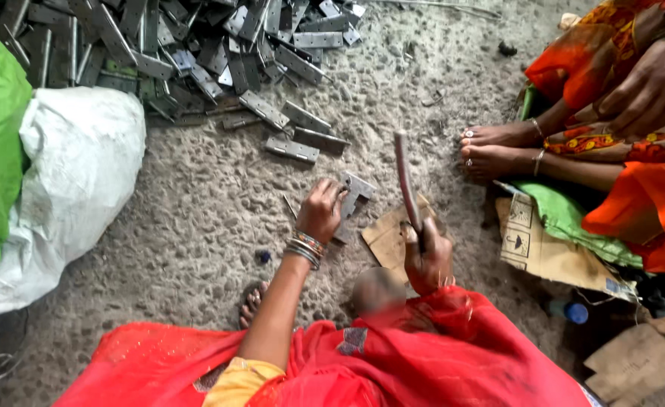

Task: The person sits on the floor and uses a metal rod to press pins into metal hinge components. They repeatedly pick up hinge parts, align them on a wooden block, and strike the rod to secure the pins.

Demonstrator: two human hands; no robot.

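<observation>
I keep my left hand point(322, 209) pinching the metal hinge point(353, 194) flat on the floor in the middle, fingers away from the spot, while my right hand point(426, 260), closed tight around the rod point(406, 181), hits straight down.

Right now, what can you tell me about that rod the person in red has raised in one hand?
The rod is a slim, dull reddish-brown bar, metal or wood by its look, slightly curved. The right hand grips its lower end in a closed fist, so it stands nearly upright, tip leaning a little left. It is raised above a scrap of cardboard on the rough floor, just right of the grey metal hinge that the left hand touches. Nothing else touches it.
</observation>
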